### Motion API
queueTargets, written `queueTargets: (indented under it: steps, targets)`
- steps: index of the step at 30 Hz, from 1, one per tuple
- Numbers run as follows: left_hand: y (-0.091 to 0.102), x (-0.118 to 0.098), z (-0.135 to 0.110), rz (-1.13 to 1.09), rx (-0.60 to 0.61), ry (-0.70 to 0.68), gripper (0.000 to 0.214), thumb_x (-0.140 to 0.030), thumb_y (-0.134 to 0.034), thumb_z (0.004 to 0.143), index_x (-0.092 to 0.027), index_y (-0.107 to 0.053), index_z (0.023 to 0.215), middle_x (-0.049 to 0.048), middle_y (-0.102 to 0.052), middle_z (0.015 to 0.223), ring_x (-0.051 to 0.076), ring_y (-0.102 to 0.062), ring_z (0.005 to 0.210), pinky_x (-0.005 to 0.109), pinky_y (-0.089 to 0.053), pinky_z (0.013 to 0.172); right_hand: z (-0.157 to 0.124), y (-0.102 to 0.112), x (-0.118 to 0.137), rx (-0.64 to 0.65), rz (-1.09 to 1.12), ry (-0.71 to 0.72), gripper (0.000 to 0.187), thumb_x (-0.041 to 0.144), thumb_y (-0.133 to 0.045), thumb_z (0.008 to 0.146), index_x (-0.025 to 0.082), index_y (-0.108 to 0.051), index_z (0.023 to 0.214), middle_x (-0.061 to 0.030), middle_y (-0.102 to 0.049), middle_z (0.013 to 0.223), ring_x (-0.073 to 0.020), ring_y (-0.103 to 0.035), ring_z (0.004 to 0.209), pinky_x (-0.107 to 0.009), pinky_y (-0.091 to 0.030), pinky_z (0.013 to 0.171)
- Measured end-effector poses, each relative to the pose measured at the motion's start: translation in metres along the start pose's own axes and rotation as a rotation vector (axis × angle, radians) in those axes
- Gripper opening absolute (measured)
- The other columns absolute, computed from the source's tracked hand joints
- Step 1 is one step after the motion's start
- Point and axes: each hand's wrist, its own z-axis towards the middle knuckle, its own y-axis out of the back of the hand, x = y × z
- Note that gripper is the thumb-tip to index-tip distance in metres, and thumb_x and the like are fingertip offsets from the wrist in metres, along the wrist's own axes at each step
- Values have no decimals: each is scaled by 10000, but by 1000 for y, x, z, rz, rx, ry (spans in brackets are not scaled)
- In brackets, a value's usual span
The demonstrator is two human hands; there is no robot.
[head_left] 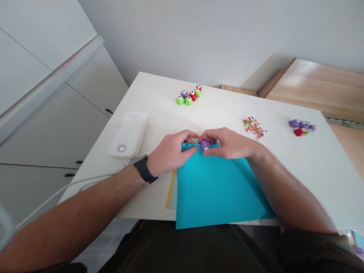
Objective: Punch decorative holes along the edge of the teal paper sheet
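My left forearm (76, 212) and right forearm (287, 189) reach forward, converging at midline. My left hand (170, 151) and right hand (229, 144) lie palm-down, close together, not touching. My right fingers (213, 151) curl inward and closed; right forearm blurred.

Left hand (170, 152): narrow gap to the white box-shaped device (127, 133) on its left. Forward: open run to the craft punches (188, 94). Right hand (229, 144): outward path blocked by paper confetti (253, 127), then the second punch cluster (302, 127).
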Motion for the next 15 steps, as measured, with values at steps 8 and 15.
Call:
queueTargets:
  steps: [8, 15]
  targets:
    - [-1, 1, 0, 5, -1, -7, 357, -356, -676, 915, -243, -672, 1254, 12, -784, 1102, 214, -741, 1043, 350, -565, 944, 1, -2, -2, 2, 29, -9, 255, 282, -736, 843, 195, -707, 1081, -5, -734, 956, -163, -644, 844, -280, -464, 773]
    - [-1, 1, 0, -2, -3, -6, 349, -339, -675, 912, -244, -674, 1248, 12, -785, 1101, 212, -741, 1038, 356, -567, 938, 2, -4, -1, -11, 34, -19, 221, 275, -744, 839, 198, -706, 1042, 5, -726, 925, -161, -640, 829, -278, -452, 750]
